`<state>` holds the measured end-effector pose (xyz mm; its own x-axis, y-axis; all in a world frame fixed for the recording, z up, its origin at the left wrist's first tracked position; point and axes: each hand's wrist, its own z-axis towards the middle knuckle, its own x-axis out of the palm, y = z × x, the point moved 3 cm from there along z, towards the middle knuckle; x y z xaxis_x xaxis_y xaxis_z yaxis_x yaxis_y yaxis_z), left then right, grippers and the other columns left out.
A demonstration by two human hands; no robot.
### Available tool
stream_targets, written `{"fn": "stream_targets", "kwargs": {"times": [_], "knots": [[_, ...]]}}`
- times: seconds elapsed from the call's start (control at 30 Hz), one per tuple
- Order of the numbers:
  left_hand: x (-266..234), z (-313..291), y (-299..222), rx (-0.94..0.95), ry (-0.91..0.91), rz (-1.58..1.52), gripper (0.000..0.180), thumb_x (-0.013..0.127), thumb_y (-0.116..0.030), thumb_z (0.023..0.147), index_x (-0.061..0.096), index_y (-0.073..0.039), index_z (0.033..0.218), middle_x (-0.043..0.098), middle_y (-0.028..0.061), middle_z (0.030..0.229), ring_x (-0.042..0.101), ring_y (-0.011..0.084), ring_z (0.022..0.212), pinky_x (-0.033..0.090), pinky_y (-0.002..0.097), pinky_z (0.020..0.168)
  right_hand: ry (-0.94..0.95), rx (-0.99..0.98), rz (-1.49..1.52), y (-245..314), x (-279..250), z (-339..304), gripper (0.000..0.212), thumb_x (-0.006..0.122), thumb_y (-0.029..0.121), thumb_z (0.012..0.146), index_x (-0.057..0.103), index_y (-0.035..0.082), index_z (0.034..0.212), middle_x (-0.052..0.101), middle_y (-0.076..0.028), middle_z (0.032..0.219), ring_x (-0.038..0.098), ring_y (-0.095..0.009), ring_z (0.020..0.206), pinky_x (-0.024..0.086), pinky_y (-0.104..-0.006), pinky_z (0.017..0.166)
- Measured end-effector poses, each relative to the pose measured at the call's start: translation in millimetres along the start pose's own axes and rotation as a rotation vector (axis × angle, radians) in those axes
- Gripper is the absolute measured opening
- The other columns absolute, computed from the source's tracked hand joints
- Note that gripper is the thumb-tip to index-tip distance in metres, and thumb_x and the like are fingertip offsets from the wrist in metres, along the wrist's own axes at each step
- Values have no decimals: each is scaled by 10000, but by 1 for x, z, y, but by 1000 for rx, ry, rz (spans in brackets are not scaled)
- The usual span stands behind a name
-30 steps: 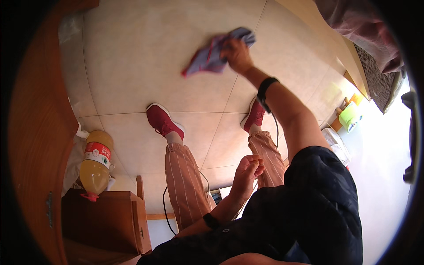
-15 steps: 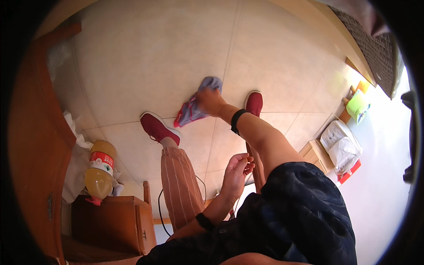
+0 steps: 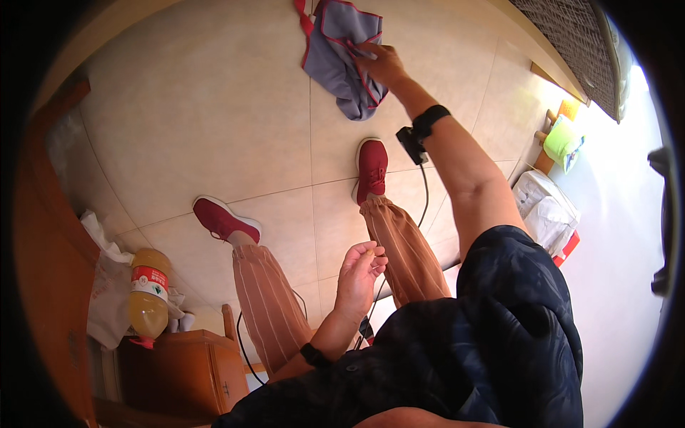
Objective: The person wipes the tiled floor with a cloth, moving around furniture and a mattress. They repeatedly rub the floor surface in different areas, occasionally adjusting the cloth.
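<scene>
Out in front, my right hand (image 3: 382,65) reaches away with its fingers closed on a grey apron (image 3: 342,64) with red trim and a red strap. The apron is spread and crumpled, seen against the tiled floor beyond my shoes. My left hand (image 3: 359,274) is held low in front of my body, palm turned up. Its thumb and fingers are curled together; whatever may be between them is too small to name. A black band with a small device and cable sits on my right wrist; another band is on my left.
Red shoes (image 3: 371,167) stand on the tiles. To the left, a large bottle of yellow liquid (image 3: 148,299) lies beside white bags, above a brown wooden cabinet (image 3: 178,371). White packages (image 3: 546,210) and a green pack (image 3: 564,143) are at the right, below a woven panel (image 3: 567,43).
My right hand has moved forward and to the right with the apron, which is now more spread out. My left hand stays curled near my body. The view has shifted slightly.
</scene>
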<state>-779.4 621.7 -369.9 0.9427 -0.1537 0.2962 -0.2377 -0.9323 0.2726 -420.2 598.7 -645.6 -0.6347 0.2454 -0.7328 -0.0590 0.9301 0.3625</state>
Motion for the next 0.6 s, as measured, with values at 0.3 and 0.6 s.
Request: {"fn": "stream_targets", "kwargs": {"times": [0.3, 0.6], "knots": [[5, 25, 21, 162, 51, -130, 188, 506, -127, 1025, 563, -54, 1188, 646, 87, 1100, 621, 156, 924, 498, 316, 890, 214, -616, -686, 88, 142, -140, 226, 593, 142, 868, 677, 61, 1063, 643, -165, 1186, 639, -346, 997, 500, -529, 810], [-49, 31, 76, 24, -72, -259, 197, 535, -186, 1022, 576, -61, 1169, 661, 59, 1063, 633, 158, 911, 502, 295, 863, -280, 185, -329, -78, 22, 1, 480, 622, 334, 793, 530, 359, 1263, 382, -110, 1468, 352, -422, 1318, 377, -510, 1056]]}}
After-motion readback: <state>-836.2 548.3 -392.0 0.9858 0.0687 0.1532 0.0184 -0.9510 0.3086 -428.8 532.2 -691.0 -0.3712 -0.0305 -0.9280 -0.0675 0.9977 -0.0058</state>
